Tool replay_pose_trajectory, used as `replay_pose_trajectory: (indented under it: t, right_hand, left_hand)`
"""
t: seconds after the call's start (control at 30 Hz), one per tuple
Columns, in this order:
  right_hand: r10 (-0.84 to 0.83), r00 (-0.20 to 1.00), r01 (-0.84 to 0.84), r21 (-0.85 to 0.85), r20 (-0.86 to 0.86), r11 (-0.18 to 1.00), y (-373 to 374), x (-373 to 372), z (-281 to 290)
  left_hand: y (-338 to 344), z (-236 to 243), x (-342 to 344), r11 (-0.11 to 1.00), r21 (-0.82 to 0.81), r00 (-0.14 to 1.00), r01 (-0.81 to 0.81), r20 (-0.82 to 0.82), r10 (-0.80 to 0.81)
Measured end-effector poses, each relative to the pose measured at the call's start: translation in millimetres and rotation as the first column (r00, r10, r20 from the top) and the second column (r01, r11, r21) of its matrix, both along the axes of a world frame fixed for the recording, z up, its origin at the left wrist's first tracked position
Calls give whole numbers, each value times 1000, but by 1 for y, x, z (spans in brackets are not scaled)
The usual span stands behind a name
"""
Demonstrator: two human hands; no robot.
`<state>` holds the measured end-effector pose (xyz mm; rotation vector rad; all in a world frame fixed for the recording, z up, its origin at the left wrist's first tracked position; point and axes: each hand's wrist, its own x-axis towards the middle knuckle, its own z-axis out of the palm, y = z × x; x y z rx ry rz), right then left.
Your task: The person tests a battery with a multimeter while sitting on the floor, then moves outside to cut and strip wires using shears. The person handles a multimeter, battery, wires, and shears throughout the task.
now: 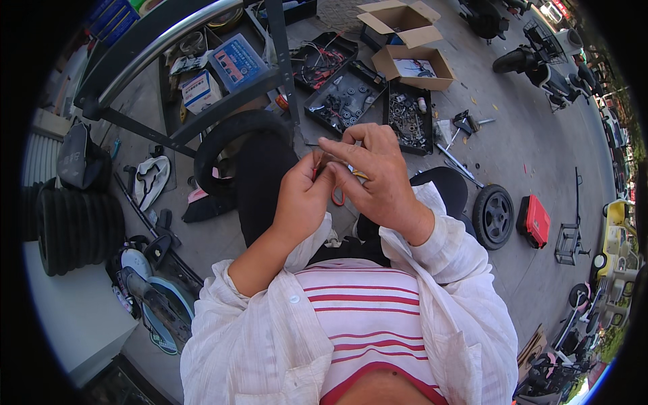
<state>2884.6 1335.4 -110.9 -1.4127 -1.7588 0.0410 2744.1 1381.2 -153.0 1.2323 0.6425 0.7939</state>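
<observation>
Both my hands meet in front of my body, above my knees. The fingers of my left hand (pixel 302 199) are pinched together against those of my right hand (pixel 381 172). Between them shows a thin red and yellow piece, perhaps wire, with a red loop (pixel 338 196) hanging below the fingertips. Most of it is hidden by my fingers, so its kind is unclear. My right index finger stretches over the left fingertips while the thumb presses from below.
Ahead stand black trays of small metal parts (pixel 408 118) and wires (pixel 324 61), plus an open cardboard box (pixel 413 67). A metal frame (pixel 189 128) and a black tire (pixel 209 145) are at left. A wheel (pixel 493 217) and a red case (pixel 534 221) lie at right.
</observation>
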Motion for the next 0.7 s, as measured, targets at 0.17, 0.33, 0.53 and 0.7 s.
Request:
replay_pose_trajectory:
  t: [0.17,0.33,0.53,0.7]
  right_hand:
    - [-15,1000,16,32,-23,999,-3,-3,3]
    - [-3,999,3,9,-49,1000,-1,-3,-1]
    - [-21,998,15,90,66,996,6,-2,-8]
    - [-30,994,18,104,110,994,12,3,-14]
  left_hand:
    - [-1,2,0,1000,-24,1000,7,5,-7]
    - [-4,2,0,998,62,998,8,-70,-4]
    - [0,4,0,989,144,985,39,-171,-14]
    - [4,5,1,989,138,965,59,-260,-21]
